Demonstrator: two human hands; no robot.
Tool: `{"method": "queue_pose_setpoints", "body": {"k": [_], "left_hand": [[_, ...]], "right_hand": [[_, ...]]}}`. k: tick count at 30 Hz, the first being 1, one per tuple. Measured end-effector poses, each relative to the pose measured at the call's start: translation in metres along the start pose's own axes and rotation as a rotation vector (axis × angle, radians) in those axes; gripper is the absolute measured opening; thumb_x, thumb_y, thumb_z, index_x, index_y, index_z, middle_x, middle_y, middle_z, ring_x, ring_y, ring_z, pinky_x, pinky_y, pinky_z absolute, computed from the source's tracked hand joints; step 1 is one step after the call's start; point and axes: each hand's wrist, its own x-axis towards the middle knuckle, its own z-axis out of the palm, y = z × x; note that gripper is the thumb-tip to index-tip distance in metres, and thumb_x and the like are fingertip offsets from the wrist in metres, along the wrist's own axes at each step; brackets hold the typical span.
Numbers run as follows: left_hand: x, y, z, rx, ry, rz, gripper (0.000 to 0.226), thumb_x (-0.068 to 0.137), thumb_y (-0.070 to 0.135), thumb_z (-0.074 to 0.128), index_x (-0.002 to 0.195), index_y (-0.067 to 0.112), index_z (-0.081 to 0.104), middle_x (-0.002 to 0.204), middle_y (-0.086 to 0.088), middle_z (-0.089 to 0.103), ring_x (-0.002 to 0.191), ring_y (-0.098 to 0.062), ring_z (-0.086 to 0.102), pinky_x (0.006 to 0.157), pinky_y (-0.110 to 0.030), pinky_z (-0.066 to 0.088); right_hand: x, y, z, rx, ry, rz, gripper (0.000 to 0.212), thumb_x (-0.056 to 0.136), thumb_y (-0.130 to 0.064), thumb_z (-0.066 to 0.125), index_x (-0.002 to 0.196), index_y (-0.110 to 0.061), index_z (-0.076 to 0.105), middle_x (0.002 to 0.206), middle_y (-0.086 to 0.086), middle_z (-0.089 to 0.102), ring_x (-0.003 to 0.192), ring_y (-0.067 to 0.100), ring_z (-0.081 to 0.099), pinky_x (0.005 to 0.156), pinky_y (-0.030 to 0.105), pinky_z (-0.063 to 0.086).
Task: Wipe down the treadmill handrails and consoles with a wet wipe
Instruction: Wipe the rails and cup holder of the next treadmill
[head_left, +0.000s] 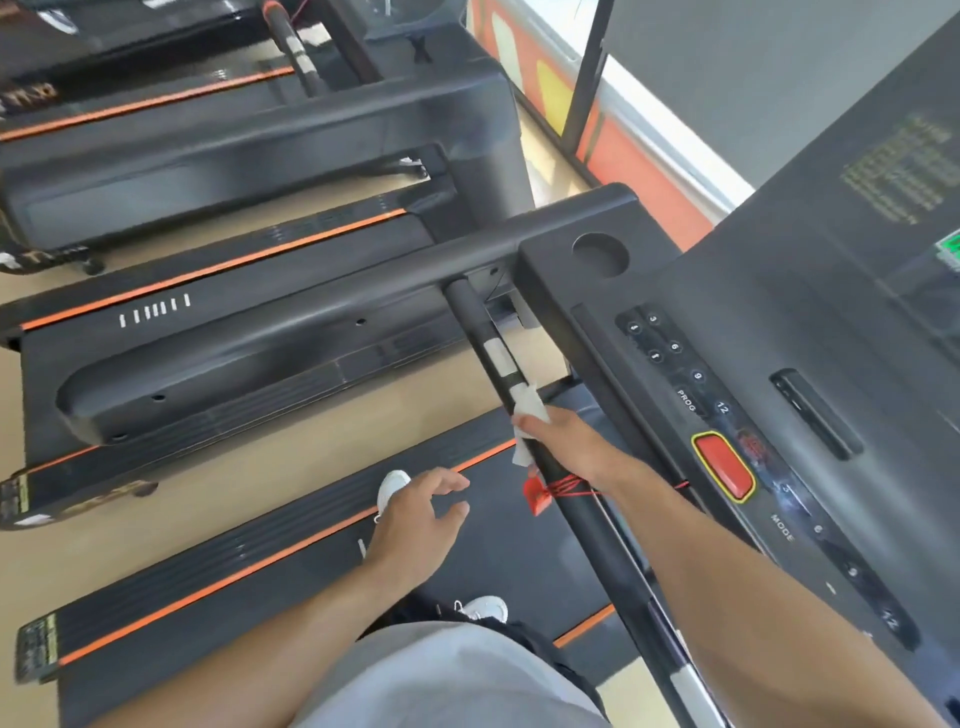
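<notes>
Wiping the bar with a wet wipe

The right hand (566, 441) wraps its grip around the wipe (530, 410) on the black bar (498, 358); the left hand (421, 514) hangs open, holding nothing. It looks best to squeeze snug, slide along the whole bar, and skip the red cord (566, 486).

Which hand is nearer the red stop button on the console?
Right. The right hand grips the wet wipe on the handrail, just left of the red stop button; the left hand hovers farther left, over the belt.
</notes>
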Motion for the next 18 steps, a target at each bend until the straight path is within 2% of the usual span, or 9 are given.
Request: {"method": "queue_pose_setpoints", "body": {"k": [2,4,6,8,11,14,15,18], "left_hand": [[0.003,0.002,0.006,-0.013,-0.035,0.025,0.02,0.092,0.018,0.069,0.106,0.032,0.069,0.107,0.027,0.064,0.106,0.013,0.056,0.095,-0.017,0.043],[0.005,0.006,0.01,0.0,-0.068,0.038,0.02,0.092,0.017,0.069,0.107,0.03,0.069,0.103,0.029,0.06,0.106,0.01,0.056,0.097,-0.019,0.043],[0.009,0.009,0.012,0.013,-0.086,0.035,0.02,0.093,0.017,0.068,0.108,0.03,0.07,0.1,0.032,0.056,0.106,0.008,0.057,0.097,-0.021,0.045],[0.014,0.009,0.014,0.02,-0.091,0.03,0.02,0.093,0.019,0.068,0.107,0.032,0.069,0.097,0.034,0.054,0.101,0.005,0.059,0.097,-0.024,0.048],[0.025,0.008,0.013,0.022,-0.104,-0.001,0.018,0.094,0.023,0.067,0.106,0.037,0.067,0.101,0.033,0.059,0.101,0.008,0.058,0.098,-0.029,0.049],[0.038,0.009,0.009,-0.006,-0.106,-0.026,0.018,0.095,0.024,0.066,0.105,0.039,0.066,0.106,0.031,0.062,0.106,0.01,0.056,0.099,-0.029,0.048],[0.044,0.009,0.008,-0.015,-0.104,-0.03,0.018,0.095,0.024,0.066,0.105,0.038,0.066,0.106,0.031,0.062,0.107,0.009,0.057,0.099,-0.029,0.048],[0.063,0.009,0.003,-0.03,-0.103,-0.044,0.016,0.094,0.022,0.066,0.105,0.034,0.069,0.103,0.03,0.061,0.108,0.008,0.058,0.1,-0.028,0.048]], "right_hand": [[-0.012,0.012,-0.003,0.16,-0.109,0.044,0.033,0.098,-0.034,0.063,0.092,-0.002,0.057,0.073,0.021,0.065,0.066,0.036,0.065,0.071,0.044,0.053],[-0.022,0.017,-0.004,0.04,-0.06,0.026,0.025,0.098,-0.029,0.061,0.088,-0.005,0.058,0.076,0.014,0.066,0.07,0.027,0.062,0.076,0.042,0.05],[-0.03,0.016,0.001,-0.263,0.054,-0.005,0.02,0.092,-0.029,0.057,0.084,-0.012,0.055,0.076,0.008,0.065,0.068,0.018,0.058,0.074,0.044,0.049],[-0.037,0.013,0.015,-0.618,0.198,0.053,0.019,0.09,-0.027,0.056,0.089,-0.015,0.042,0.076,0.003,0.059,0.068,0.023,0.056,0.066,0.039,0.045],[-0.041,0.004,0.042,-1.159,0.379,0.138,0.053,0.085,-0.036,0.074,0.113,-0.01,0.037,0.101,0.002,0.061,0.095,0.024,0.066,0.075,0.033,0.046],[-0.014,-0.002,0.052,-1.402,0.493,0.076,0.072,0.081,-0.033,0.078,0.131,-0.001,0.036,0.11,0.003,0.061,0.102,0.019,0.065,0.084,0.029,0.045],[-0.004,-0.009,0.053,-1.411,0.51,0.056,0.07,0.083,-0.029,0.075,0.133,0.0,0.036,0.111,0.004,0.061,0.101,0.018,0.065,0.084,0.028,0.045],[0.026,-0.037,0.054,-1.393,0.521,0.008,0.039,0.095,-0.016,0.055,0.127,-0.003,0.04,0.109,0.005,0.063,0.099,0.02,0.066,0.082,0.028,0.046]]}}
